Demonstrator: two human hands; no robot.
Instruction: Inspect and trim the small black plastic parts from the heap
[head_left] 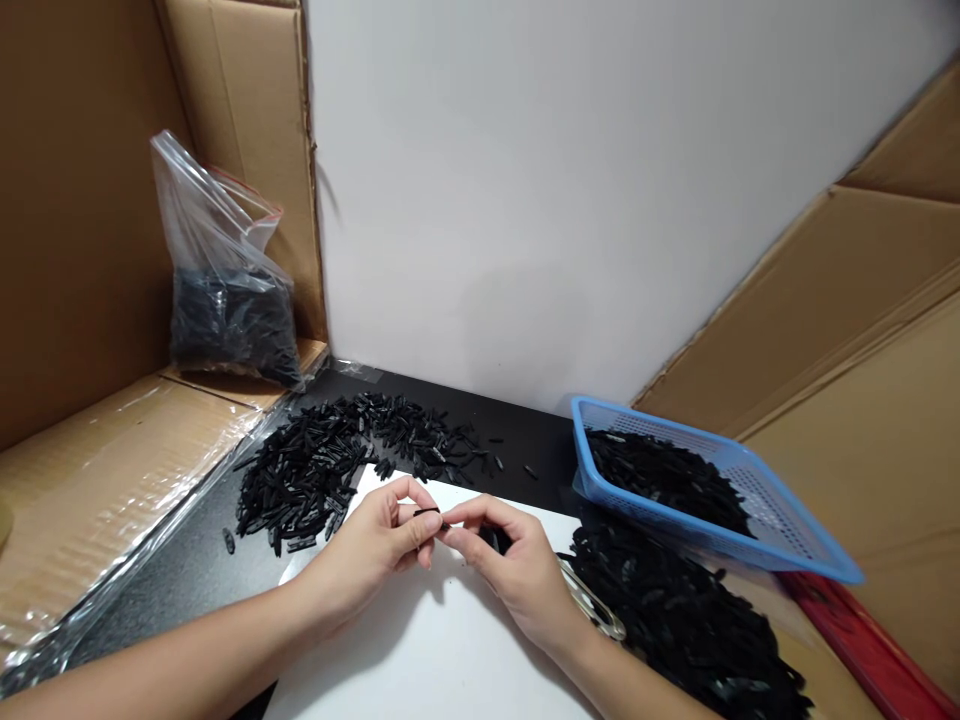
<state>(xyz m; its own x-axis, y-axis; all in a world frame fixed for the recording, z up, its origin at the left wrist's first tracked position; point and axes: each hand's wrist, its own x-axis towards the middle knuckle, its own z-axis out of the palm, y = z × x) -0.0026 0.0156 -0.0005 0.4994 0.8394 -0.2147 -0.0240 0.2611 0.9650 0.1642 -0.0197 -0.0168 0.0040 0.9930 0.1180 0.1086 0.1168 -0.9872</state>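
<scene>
Above a white sheet (450,640), my left hand (386,530) pinches a small dark, narrow piece (427,512) between thumb and forefinger. My right hand (517,565) meets it from the other side, its thumb and forefinger closed at the piece's right end. More black material (493,538) shows in the curl of my right hand; its shape is partly hidden by the fingers. Beyond my left hand spreads a heap of small elongated black pieces (300,475). Beside my right forearm lies a pile of larger-looking black strips (690,620).
A blue perforated basket (795,500) holding black pieces stands tilted at the right. A clear zip bag (232,310) of dark pieces leans on cardboard at left. A pale looped object (600,610) lies by my right wrist. A red bar (862,640) is at far right.
</scene>
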